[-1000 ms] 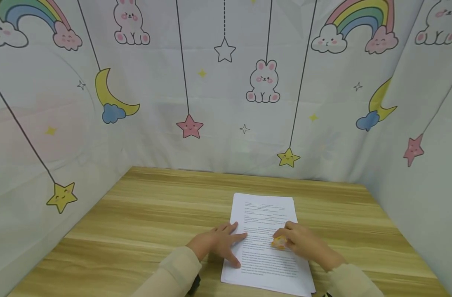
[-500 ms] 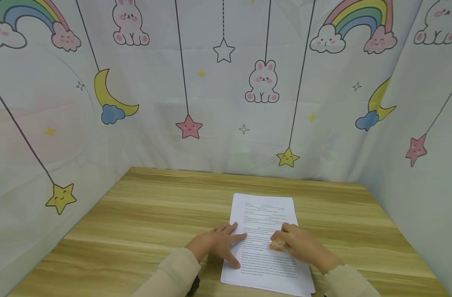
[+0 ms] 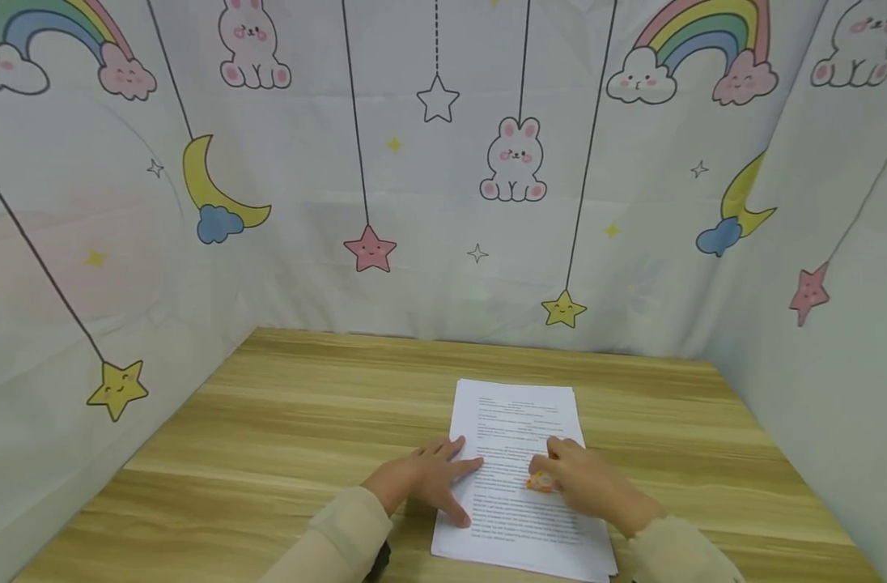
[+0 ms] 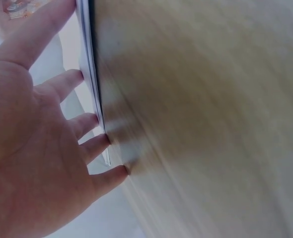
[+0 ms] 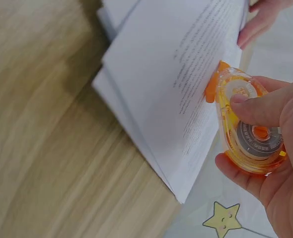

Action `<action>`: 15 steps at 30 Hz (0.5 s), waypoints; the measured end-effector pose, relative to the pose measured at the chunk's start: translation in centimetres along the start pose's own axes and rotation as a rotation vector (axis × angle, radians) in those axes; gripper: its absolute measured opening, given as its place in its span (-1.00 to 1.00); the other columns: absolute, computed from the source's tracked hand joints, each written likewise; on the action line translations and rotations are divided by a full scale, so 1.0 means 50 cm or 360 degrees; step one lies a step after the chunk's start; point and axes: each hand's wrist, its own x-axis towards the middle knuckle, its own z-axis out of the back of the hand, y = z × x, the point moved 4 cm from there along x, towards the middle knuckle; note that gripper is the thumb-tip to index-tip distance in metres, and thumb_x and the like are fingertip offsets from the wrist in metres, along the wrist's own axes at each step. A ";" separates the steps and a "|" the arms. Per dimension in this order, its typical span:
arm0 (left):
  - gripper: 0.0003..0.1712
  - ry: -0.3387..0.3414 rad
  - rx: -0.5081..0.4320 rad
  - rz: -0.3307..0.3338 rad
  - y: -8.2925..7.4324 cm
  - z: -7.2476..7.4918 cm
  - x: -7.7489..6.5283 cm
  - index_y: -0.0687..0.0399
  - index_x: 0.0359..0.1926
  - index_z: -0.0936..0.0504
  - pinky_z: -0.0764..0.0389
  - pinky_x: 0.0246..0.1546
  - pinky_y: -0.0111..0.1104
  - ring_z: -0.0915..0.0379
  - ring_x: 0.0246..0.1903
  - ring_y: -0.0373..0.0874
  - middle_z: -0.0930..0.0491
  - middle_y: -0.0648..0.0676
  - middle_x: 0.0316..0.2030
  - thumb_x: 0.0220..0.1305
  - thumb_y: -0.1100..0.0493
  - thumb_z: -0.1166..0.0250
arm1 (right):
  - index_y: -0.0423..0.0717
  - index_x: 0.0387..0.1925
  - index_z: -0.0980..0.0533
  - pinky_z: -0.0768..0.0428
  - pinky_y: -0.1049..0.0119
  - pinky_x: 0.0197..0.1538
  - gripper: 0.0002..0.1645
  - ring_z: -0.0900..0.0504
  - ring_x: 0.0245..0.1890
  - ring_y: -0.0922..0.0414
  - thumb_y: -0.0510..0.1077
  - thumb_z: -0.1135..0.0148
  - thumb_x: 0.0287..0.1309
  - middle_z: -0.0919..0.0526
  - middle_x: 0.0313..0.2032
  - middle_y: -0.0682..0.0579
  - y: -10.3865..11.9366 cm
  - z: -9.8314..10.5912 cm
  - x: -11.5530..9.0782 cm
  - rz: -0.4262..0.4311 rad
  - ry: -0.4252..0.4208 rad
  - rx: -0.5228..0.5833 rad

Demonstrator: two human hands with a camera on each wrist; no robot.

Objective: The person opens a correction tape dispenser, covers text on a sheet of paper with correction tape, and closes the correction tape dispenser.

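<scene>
A stack of printed paper sheets lies on the table, the top page full of text lines with several white gaps among them. My left hand rests with spread fingers along the stack's left edge, thumb and forefinger on the top page. In the left wrist view the fingertips of that hand meet the sheets' edge and the tabletop. My right hand pinches an orange, see-through correction tape between thumb and fingers, its orange tip at the text lines. The head view shows the correction tape over the middle of the page.
The wood-grain table stretches out around the stack. White cloth printed with stars, moons and rabbits hangs behind and at both sides. Lower sheets stick out unevenly at a corner in the right wrist view.
My right hand has slid the correction tape a little to the left and slightly toward me across the page. My left hand keeps its place on the sheets.
</scene>
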 end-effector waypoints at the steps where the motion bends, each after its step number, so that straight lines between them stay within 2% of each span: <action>1: -0.05 -0.0001 0.0002 0.0000 0.001 0.000 0.000 -0.47 0.34 -0.14 -0.02 0.34 0.03 0.17 0.41 0.05 0.10 0.01 0.44 -0.11 -0.33 -0.34 | 0.18 -0.31 -0.50 -0.33 0.48 -0.53 -0.64 -0.40 -0.46 0.21 -0.25 -0.37 -0.19 -0.32 -0.46 0.18 0.002 0.001 0.001 0.0014 0.0000 -0.0026; 6: -0.04 0.0004 0.0013 0.0007 0.004 -0.002 0.002 -0.49 0.34 -0.13 -0.03 0.34 0.04 0.18 0.42 0.05 0.11 0.00 0.44 -0.11 -0.34 -0.34 | 0.14 -0.34 -0.48 -0.32 0.47 -0.60 -0.67 -0.41 -0.48 0.17 -0.24 -0.35 -0.18 -0.35 -0.45 0.14 0.007 0.003 0.006 0.0080 -0.0001 -0.0119; 15: -0.04 0.0029 0.0043 0.0007 0.002 -0.002 0.004 -0.49 0.35 -0.11 -0.03 0.34 0.03 0.19 0.42 0.04 0.11 -0.01 0.44 -0.10 -0.36 -0.31 | 0.13 -0.31 -0.47 -0.37 0.48 -0.56 -0.65 -0.38 -0.48 0.21 -0.28 -0.34 -0.16 -0.37 -0.44 0.13 0.002 -0.002 0.006 0.0105 0.0105 -0.0186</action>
